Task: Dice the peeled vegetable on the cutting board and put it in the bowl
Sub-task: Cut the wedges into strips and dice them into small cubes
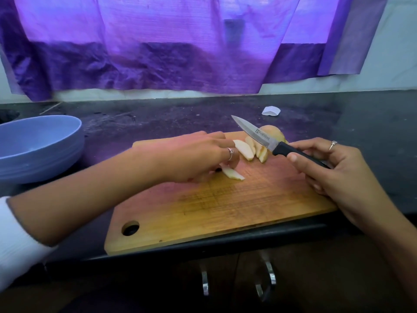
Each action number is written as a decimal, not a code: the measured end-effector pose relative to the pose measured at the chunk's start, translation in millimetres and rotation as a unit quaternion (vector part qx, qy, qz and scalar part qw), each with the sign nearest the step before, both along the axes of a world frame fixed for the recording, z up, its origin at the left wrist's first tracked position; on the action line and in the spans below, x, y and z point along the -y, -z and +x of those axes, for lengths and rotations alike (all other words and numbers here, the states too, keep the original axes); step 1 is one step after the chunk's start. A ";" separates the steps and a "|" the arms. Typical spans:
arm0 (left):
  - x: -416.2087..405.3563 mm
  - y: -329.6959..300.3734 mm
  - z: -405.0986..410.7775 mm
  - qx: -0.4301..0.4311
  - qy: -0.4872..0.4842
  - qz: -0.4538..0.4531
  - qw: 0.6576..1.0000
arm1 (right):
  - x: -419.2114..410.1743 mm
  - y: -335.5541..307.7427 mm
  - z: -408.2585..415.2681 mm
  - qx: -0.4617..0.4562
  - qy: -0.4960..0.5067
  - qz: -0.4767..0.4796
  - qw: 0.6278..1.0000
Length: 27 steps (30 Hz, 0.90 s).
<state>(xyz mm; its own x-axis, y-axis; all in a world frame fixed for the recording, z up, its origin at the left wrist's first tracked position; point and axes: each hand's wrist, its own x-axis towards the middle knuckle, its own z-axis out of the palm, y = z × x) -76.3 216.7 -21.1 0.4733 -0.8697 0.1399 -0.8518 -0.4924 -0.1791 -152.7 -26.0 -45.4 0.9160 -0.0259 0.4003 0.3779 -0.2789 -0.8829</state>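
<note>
A wooden cutting board [225, 204] lies at the counter's front edge. On its far part lie several pale slices of the peeled vegetable [244, 150], with an uncut piece [269, 130] behind the knife. One slice [232, 173] lies apart, just under my left hand [198, 154], whose curled fingers touch or pinch it. My right hand [329, 168] grips the black handle of a small knife [252, 133], its blade raised and pointing away to the left. A blue bowl [38, 145] stands on the counter at the left.
The dark counter [158, 118] runs back to a white wall hung with purple cloth [158, 53]. A small white scrap [270, 110] lies behind the board. Cabinet handles [268, 274] show below the counter edge.
</note>
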 end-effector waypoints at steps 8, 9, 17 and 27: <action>8.9 -15.0 2.7 -0.046 -0.037 0.104 0.993 | 0.6 1.5 0.1 0.000 0.001 0.003 1.000; 7.9 -13.1 3.2 -0.036 -0.033 0.101 0.994 | 0.9 1.5 0.2 -0.001 0.001 0.004 1.000; 2.9 -1.8 -2.7 0.003 -0.031 0.055 0.998 | 3.4 3.1 2.0 -0.007 0.001 0.006 1.000; 9.9 6.2 -15.1 0.068 -0.057 0.042 0.995 | 5.0 4.1 2.2 -0.012 0.011 0.002 1.000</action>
<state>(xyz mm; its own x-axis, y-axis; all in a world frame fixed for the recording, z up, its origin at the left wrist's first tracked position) -91.4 206.9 -27.2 0.5516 -0.8224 0.1389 -0.7561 -0.5634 -0.3331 -150.5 -31.1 -49.5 0.9244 -0.0478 0.3783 0.3507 -0.2834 -0.8926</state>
